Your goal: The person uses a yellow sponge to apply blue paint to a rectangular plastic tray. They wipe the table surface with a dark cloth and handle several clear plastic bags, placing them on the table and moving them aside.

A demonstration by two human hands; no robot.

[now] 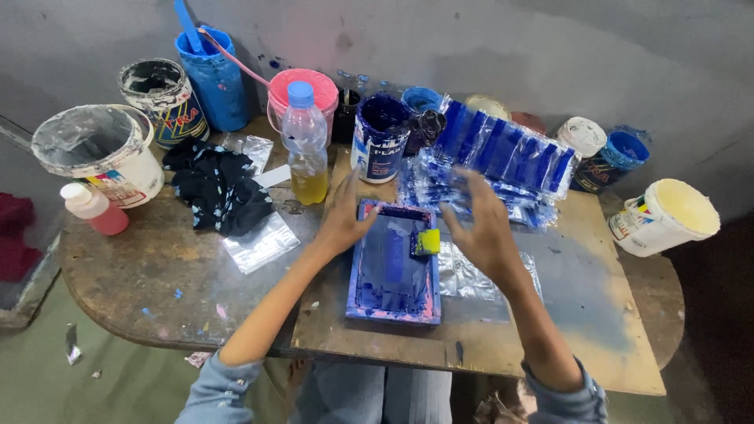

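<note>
Printing frame [393, 263], blue-inked, centre of board, yellow-tipped squeegee [426, 242] resting inside. Left hand [343, 217] open, steadying top-left corner; right hand [484, 229] spread above plastic pouches [479, 271] at 3 o'clock, holding nothing. Best: keep frame pinned flat.

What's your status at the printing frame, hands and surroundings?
Left hand open, resting on blue screen frame left edge. Right hand open, hovering beside it, empty. Yellow-tipped squeegee lies on the screen. Blue printed plastic bags stacked just behind.
</note>
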